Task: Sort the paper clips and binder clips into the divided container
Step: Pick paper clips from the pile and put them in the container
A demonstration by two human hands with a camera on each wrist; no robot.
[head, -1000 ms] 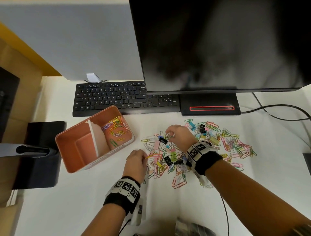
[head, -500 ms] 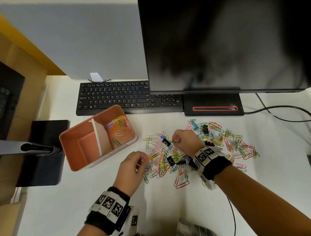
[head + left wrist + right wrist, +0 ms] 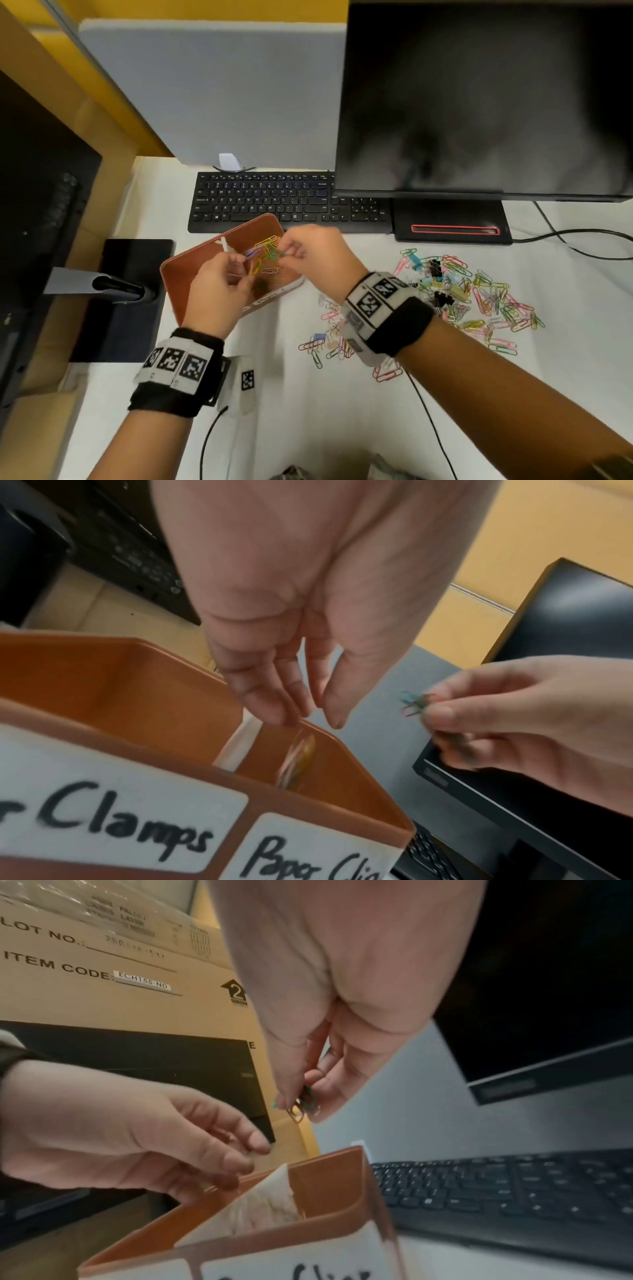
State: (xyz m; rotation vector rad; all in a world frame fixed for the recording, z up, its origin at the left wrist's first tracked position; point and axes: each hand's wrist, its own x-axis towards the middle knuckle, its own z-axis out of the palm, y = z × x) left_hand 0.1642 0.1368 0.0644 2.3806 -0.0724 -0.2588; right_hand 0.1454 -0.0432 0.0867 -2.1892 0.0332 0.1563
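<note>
The orange divided container (image 3: 178, 274) stands in front of the keyboard, with a white divider (image 3: 226, 245) and labels reading "Clamps" and "Paper Cli" (image 3: 308, 859). Coloured paper clips (image 3: 265, 250) lie in its right compartment. Both hands hover over it. My left hand (image 3: 236, 270) has relaxed fingers and holds nothing; a blurred clip (image 3: 298, 758) is falling below it into the paper clip side. My right hand (image 3: 291, 253) pinches a few paper clips (image 3: 304, 1102) above the same compartment. The mixed pile of paper clips and black binder clips (image 3: 462, 291) lies on the desk to the right.
A black keyboard (image 3: 291, 202) lies just behind the container. The monitor (image 3: 479, 102) and its base (image 3: 452, 222) stand at the back right, with a cable (image 3: 565, 240) beside them. A second monitor stand (image 3: 113, 291) and a cardboard box (image 3: 103, 974) are on the left.
Both hands moved left from the clip pile to above the container. The left hand let go of its yellow clip. The right hand carried clips over.
</note>
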